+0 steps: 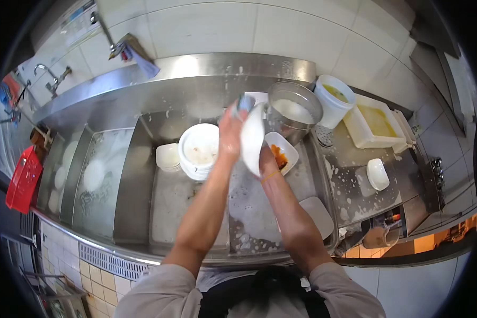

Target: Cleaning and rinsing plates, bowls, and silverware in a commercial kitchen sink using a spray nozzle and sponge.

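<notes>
A white dish is tilted on edge above the sink, with my right hand gripping it from behind; the dish hides most of those fingers. My left hand is at the dish's left side and holds a blurred grey-green scrubbing pad. Just right of the dish, a white square bowl contains orange-brown food residue. A stack of round white plates stands left of my left hand, beside a stack of small white dishes.
A metal pot holds whitish foam. Beyond it stand a white bucket and a plastic tub with yellowish liquid. One small white dish lies on the right counter. Water fills the left basin; a red basket hangs farther left.
</notes>
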The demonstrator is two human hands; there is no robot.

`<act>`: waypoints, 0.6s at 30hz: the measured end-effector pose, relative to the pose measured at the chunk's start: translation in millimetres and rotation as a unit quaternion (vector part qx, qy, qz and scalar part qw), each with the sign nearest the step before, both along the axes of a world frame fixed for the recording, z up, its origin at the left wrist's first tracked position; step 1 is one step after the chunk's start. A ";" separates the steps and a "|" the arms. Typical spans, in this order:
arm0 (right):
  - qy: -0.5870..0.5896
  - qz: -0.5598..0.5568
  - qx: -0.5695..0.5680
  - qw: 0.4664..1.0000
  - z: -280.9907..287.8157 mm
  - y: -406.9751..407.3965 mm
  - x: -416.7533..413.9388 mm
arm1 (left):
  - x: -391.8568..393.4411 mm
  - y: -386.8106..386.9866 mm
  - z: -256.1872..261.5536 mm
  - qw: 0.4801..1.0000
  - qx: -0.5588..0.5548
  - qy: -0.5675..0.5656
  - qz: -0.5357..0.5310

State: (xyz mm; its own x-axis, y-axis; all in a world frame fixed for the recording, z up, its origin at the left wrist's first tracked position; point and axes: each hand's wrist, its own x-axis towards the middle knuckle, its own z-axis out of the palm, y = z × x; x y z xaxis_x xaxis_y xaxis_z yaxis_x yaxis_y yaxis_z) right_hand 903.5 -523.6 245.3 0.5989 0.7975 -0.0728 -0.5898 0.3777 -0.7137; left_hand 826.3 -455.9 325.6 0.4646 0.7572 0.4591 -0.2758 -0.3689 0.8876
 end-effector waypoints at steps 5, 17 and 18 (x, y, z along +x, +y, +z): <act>0.091 0.095 0.001 0.991 36.6 15.7 -53.9 | -55.9 -12.2 -37.0 0.995 -0.027 -0.067 0.061; -0.116 -0.112 -0.207 0.965 -29.3 23.9 -73.6 | -119.0 -13.1 -41.6 0.926 -0.352 -0.135 -0.003; -0.157 -0.087 -0.190 0.965 -39.1 15.5 -72.6 | -123.5 -7.0 -17.4 0.980 -0.191 -0.042 0.027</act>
State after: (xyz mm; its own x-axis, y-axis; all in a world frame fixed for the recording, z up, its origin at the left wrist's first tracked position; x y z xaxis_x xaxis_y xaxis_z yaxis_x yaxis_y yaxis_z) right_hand 830.9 -508.1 206.2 0.7618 0.6337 -0.1342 -0.2737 0.1271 -0.9534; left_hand 702.9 -462.9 308.3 0.3919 0.9035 0.1735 -0.3441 -0.0309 0.9384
